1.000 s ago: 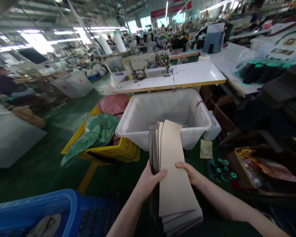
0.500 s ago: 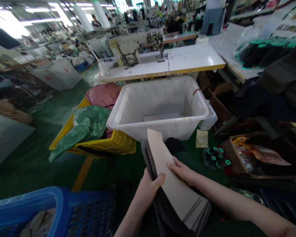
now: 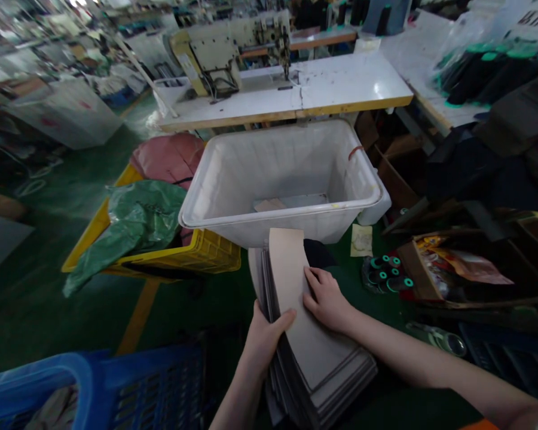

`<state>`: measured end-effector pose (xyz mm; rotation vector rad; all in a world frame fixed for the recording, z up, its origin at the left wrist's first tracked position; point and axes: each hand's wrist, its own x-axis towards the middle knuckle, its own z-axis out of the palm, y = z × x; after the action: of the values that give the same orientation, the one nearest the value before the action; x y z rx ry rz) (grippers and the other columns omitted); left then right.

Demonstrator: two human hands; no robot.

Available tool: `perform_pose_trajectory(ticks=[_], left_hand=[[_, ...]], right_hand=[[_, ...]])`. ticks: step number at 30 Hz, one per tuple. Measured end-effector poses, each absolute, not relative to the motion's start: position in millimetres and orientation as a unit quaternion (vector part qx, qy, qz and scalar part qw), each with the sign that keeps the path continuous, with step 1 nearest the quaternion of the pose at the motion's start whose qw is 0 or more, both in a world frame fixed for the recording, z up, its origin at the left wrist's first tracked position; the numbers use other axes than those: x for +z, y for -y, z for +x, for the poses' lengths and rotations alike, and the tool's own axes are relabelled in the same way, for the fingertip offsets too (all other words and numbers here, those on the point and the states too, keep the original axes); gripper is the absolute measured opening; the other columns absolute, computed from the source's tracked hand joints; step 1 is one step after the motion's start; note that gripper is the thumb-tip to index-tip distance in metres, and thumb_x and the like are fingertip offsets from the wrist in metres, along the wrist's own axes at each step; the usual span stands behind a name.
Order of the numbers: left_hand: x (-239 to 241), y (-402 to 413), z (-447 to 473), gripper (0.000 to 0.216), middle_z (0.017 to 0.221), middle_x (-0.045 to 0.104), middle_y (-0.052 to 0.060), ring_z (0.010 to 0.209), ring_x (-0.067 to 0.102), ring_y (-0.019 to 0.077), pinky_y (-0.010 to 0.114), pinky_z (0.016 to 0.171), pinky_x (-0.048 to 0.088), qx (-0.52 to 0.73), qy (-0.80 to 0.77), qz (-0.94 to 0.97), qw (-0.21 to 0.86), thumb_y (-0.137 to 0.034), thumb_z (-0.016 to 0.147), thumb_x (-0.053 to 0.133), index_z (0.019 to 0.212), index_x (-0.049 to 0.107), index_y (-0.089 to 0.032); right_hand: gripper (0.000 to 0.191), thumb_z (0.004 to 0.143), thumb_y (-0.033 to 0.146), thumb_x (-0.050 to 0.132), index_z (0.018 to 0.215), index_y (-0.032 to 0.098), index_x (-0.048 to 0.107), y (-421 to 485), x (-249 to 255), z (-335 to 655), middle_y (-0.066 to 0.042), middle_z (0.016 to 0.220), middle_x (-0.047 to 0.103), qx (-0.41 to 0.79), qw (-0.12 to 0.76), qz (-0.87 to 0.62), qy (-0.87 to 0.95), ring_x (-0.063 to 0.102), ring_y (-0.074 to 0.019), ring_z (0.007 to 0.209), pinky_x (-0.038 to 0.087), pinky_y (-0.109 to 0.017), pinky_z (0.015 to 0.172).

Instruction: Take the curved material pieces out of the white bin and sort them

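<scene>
A sewing workshop — sewing machine (image 3: pixel 206 54) on its table (image 3: pixel 341 77), thread spools (image 3: pixel 473 80) nearby.

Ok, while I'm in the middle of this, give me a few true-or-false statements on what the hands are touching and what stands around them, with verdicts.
1. The left hand grips the stack of flat pieces. True.
2. The right hand holds the green plastic bag. False: it rests on the stack of flat pieces.
3. The green plastic bag is draped over the yellow crate. True.
4. The sewing machine stands on the white table beyond the white tub. True.
5. The blue basket stands right of the stack. False: it is on the left.
</scene>
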<state>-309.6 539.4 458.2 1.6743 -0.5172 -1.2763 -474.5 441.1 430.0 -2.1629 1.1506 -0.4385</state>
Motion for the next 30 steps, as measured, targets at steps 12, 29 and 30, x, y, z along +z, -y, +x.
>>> perform_pose_trajectory(ticks=[12, 29, 30], left_hand=[[433.8, -577.3, -281.5, 0.062, 0.088, 0.074, 0.012, 0.082, 0.071, 0.0326, 0.042, 0.074, 0.058, -0.598, 0.054, 0.572, 0.559, -0.029, 0.057, 0.079, 0.112, 0.059, -0.011], [571.5, -524.8, -310.7, 0.079, 0.095, 0.068, 0.000, 0.082, 0.065, 0.0242, 0.028, 0.071, 0.048, -0.453, 0.730, 0.506, -0.072, -0.032, 0.054, 0.075, 0.128, 0.047, -0.030], [569.9, -523.3, -316.0, 0.078, 0.095, 0.067, 0.000, 0.082, 0.064, 0.0236, 0.028, 0.071, 0.047, -0.447, 0.730, 0.511, -0.082, -0.034, 0.056, 0.073, 0.128, 0.045, -0.028]], right_hand=[[0.079, 0.087, 0.053, 0.056, 0.151, 0.023, 0.021, -453.3, 477.1, -456.7, -0.015, 0.151, 0.029, -0.192, 0.493, -0.778, -0.338, 0.023, -0.0345, 0.140, 0.018, -0.056, 0.113], [0.082, 0.081, 0.077, 0.041, 0.140, 0.020, 0.045, -450.5, 473.5, -622.0, -0.014, 0.134, 0.055, -0.182, 0.800, -0.541, -0.185, 0.049, -0.0298, 0.125, 0.030, -0.048, 0.108], [0.083, 0.078, 0.072, 0.054, 0.142, 0.020, 0.042, -456.4, 475.7, -628.6, -0.013, 0.139, 0.050, -0.150, 0.775, -0.587, -0.181, 0.044, -0.0302, 0.129, 0.028, -0.047, 0.110]])
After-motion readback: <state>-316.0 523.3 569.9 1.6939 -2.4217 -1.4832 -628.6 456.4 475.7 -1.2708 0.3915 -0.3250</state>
